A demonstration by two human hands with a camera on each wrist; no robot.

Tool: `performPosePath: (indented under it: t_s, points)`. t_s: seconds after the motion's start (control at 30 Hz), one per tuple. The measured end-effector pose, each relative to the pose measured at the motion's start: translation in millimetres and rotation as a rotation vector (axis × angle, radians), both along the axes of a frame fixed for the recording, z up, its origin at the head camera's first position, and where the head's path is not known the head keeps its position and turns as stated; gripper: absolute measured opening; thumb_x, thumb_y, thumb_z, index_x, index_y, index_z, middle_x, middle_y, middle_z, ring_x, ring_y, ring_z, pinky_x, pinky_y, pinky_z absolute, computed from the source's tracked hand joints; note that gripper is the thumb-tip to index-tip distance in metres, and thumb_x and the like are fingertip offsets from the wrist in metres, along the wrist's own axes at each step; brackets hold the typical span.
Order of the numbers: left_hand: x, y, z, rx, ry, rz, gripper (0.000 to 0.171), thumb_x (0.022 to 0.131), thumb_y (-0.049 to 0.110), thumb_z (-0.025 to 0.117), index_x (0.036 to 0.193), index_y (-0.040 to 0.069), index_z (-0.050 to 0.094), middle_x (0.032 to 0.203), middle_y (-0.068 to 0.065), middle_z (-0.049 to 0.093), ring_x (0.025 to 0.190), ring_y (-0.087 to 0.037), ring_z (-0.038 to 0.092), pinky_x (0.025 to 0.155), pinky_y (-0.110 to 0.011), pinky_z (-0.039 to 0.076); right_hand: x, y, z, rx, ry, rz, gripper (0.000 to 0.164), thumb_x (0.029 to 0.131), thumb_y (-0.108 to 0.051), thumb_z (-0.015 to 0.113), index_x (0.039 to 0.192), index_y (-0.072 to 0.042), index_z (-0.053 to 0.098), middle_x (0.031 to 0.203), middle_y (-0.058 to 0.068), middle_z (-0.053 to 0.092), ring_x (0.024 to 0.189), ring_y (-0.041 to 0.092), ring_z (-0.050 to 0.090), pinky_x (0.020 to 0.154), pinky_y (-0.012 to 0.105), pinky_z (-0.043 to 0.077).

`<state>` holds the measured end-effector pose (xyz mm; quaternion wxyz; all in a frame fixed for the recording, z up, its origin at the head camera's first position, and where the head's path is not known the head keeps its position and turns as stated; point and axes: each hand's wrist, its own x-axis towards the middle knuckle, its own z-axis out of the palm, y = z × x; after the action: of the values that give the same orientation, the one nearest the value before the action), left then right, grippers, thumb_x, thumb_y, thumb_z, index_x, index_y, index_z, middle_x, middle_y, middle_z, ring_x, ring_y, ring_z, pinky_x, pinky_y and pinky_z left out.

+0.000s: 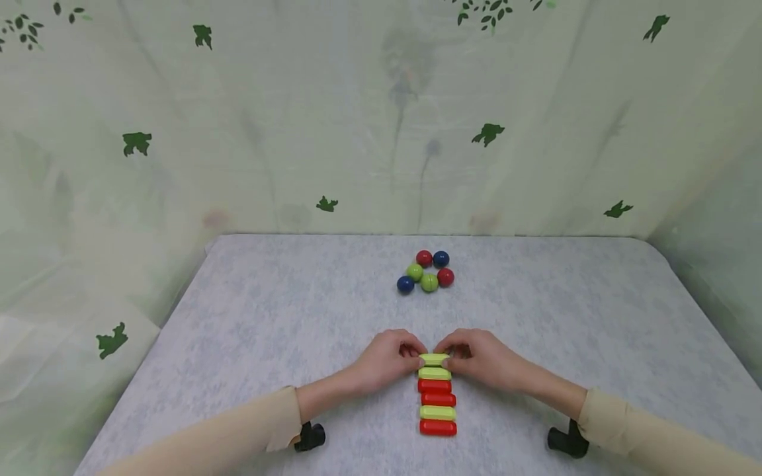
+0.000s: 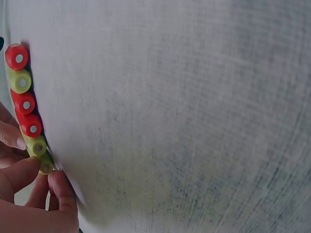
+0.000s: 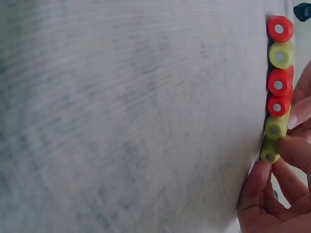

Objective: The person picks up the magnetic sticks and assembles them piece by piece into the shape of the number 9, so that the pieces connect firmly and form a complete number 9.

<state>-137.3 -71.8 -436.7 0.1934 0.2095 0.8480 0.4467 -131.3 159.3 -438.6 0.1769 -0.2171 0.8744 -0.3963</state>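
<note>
A column of short faceted rods, red and yellow-green, lies on the table, each rod set crosswise. At its far end, my left hand pinches the left end of the farthest yellow-green rod. The right hand pinches that rod's other end. Directly below it comes a second yellow-green rod, followed by two red rods, another yellow-green rod and a red rod nearest me. Both wrist views show a silvery disc in the rod ends, as on the end red rod. Fingertips partly cover the farthest rod.
Beyond the hands sits a loose cluster of red, blue and green balls on the grey mottled table. A pale cloth with green leaf shapes hangs behind the table. Black wrist devices hang under both forearms.
</note>
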Motion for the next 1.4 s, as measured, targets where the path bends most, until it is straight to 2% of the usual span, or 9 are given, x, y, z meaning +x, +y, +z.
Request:
performPosePath:
  t_s: [0.23,0.63,0.87,0.97,1.17,1.4]
  points:
    - [-4.2,2.7,-1.1,0.024,-0.013,0.038,0.012,0.092,0.009,0.067,0.102,0.011,0.074,0.083,0.003,0.062,0.077,-0.014,0.055,0.069,-0.026,0.047,-4.8,-1.0,1.3,-0.009,0.001,-0.04,0.017,0.09,-0.014,0.07,0.106,-0.019,0.073,0.089,-0.009,0.064,0.08,0.015,0.057,0.07,0.029,0.05]
    - [-43.5,11.4,-1.6,0.062,0.039,0.154,0.014,0.093,0.008,0.066,0.105,0.008,0.073,0.09,0.003,0.066,0.083,-0.015,0.057,0.077,-0.03,0.049,-42.3,-3.9,1.4,-0.081,0.067,-0.121,0.019,0.09,-0.006,0.067,0.107,-0.011,0.073,0.092,-0.003,0.067,0.081,0.017,0.058,0.075,0.032,0.051]
    - [-55.4,16.0,-1.9,0.08,0.041,0.198,0.015,0.092,0.007,0.067,0.106,0.006,0.072,0.092,0.0,0.066,0.084,-0.016,0.057,0.077,-0.03,0.05,-57.7,-3.2,2.4,-0.088,0.065,-0.131,0.018,0.091,-0.006,0.067,0.107,-0.009,0.073,0.092,-0.002,0.068,0.081,0.017,0.059,0.074,0.031,0.052]
    - [-59.0,17.6,-3.3,0.081,0.058,0.197,0.014,0.092,0.007,0.067,0.105,0.006,0.072,0.091,-0.001,0.066,0.084,-0.017,0.057,0.076,-0.03,0.05,-61.8,-1.6,1.8,-0.072,0.066,-0.134,0.018,0.091,-0.007,0.067,0.107,-0.01,0.073,0.092,-0.002,0.068,0.08,0.018,0.058,0.074,0.032,0.051]
    - [-65.8,20.8,-9.8,0.005,0.147,0.152,0.013,0.092,0.008,0.068,0.103,0.005,0.073,0.088,0.002,0.064,0.08,-0.015,0.056,0.073,-0.027,0.049,-67.5,-0.5,-2.6,-0.033,0.061,-0.109,0.016,0.091,-0.008,0.068,0.106,-0.01,0.073,0.086,-0.001,0.064,0.078,0.019,0.055,0.07,0.033,0.048]
    - [-69.8,21.9,-6.2,-0.002,0.121,0.149,0.012,0.091,0.008,0.068,0.101,0.004,0.074,0.087,0.001,0.066,0.079,-0.015,0.057,0.072,-0.027,0.049,-70.0,2.7,-4.9,-0.021,0.058,-0.11,0.017,0.091,-0.01,0.069,0.107,-0.011,0.073,0.087,-0.001,0.064,0.078,0.018,0.055,0.071,0.031,0.048]
